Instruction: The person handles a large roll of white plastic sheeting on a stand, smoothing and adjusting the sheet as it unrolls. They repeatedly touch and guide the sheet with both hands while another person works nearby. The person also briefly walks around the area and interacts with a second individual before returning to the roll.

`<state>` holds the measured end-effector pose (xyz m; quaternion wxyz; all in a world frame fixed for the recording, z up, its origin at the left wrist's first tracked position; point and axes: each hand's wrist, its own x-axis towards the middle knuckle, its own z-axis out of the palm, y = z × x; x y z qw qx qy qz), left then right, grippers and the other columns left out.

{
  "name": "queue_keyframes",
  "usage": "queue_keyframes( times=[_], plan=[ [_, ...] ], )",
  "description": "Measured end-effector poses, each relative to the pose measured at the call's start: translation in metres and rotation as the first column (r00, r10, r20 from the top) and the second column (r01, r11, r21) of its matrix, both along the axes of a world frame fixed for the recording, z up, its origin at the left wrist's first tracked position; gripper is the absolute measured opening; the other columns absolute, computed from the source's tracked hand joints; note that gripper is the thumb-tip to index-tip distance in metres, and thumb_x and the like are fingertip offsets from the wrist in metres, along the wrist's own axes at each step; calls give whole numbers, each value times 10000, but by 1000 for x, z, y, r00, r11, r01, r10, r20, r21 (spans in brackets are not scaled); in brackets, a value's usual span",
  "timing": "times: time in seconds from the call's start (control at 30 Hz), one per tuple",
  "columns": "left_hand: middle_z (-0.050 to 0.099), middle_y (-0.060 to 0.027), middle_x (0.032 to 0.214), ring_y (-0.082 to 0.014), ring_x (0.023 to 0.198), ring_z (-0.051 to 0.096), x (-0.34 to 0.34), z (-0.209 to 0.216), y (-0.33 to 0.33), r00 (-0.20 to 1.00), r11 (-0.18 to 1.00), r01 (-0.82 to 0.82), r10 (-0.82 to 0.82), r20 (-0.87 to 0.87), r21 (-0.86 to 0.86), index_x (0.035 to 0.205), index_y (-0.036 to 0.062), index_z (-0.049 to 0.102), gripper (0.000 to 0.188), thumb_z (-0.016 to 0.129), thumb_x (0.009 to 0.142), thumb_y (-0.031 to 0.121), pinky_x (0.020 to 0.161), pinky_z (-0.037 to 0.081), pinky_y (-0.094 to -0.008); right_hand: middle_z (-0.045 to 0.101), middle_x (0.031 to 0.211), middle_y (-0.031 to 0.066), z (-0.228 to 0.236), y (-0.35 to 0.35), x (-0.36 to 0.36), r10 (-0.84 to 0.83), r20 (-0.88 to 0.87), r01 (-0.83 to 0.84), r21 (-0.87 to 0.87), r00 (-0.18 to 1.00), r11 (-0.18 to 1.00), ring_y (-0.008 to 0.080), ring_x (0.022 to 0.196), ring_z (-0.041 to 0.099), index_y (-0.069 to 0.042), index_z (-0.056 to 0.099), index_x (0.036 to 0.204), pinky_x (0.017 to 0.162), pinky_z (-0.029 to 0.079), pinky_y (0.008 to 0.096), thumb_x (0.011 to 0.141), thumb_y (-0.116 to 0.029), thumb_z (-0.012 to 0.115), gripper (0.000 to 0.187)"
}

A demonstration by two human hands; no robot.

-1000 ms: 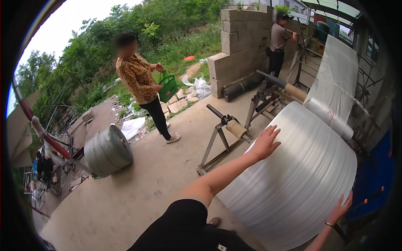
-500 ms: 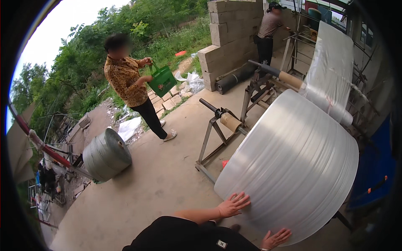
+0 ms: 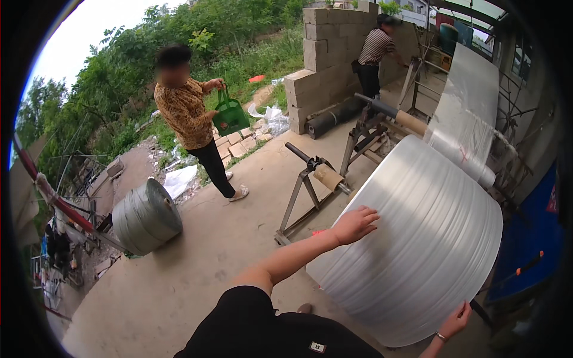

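A very large roll of clear plastic film (image 3: 418, 244) stands in front of me, its layered side turned up toward me. My left hand (image 3: 356, 225) is over its upper left part, fingers loosely bent, holding nothing. That arm stretches far forward across the roll's left edge. At the roll's lower right rim is my right hand (image 3: 455, 320), with a band on the wrist; its fingers are slightly bent, and I see nothing gripped in them. Whether it touches the rim is hard to tell.
Beyond the roll stands a metal frame (image 3: 292, 203) carrying a shaft with a cardboard core (image 3: 329, 177). Film sheet (image 3: 468, 89) runs down at the right. A grey-green roll (image 3: 146, 218) lies left. One person holds a green bag (image 3: 230, 116); another (image 3: 374, 53) is by a block wall (image 3: 325, 71).
My left hand has moved forward and up over the roll from its near left edge. The right hand has shifted right along the near edge to the lower right rim.
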<state>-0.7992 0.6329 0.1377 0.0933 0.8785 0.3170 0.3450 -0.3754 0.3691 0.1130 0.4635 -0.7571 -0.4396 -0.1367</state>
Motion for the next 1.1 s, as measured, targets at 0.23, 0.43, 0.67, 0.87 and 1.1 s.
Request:
queue_keyframes(
  times=[0.23,0.43,0.67,0.87,1.1],
  plan=[
    [413,-157,1416,-353,1262,439,74,53,115,880,882,-471,471,-61,7,1398,124,414,598,584,890,388,983,421,-443,488,1370,215,62,118,102,-347,442,489,-262,827,832,336,1242,492,-8,502,1323,1043,377,391,973,-329,520,475],
    [429,-192,1375,-383,1177,497,-18,-114,-49,847,833,-452,513,139,-320,1454,158,327,608,545,904,300,941,455,-430,580,1228,220,-181,-91,17,-466,-183,412,-266,866,871,354,1099,576,45,530,1245,933,455,406,1007,-328,448,450],
    [441,-147,1413,-353,1240,482,-149,-212,-200,711,583,-317,-376,-594,-748,1404,117,415,641,642,857,363,1002,428,-427,660,1053,199,-289,-252,-118,-580,-275,97,-844,767,527,357,948,629,-20,627,1141,811,507,436,920,-284,566,350],
    [543,-127,1292,-317,1139,545,-115,-124,-76,836,787,-536,546,-60,-304,1236,71,551,390,595,891,249,901,486,-406,676,1017,188,-116,-130,-3,-594,24,593,-108,804,798,339,893,660,-10,648,1109,787,536,429,868,-267,667,352],
    [352,-171,1465,-348,1364,315,71,76,69,979,988,-146,138,148,44,1363,74,437,573,641,868,279,1085,301,-466,474,1405,143,113,87,64,-86,372,65,70,924,995,302,1287,448,-22,453,1364,1061,361,383,916,-118,605,482]
  ],
)
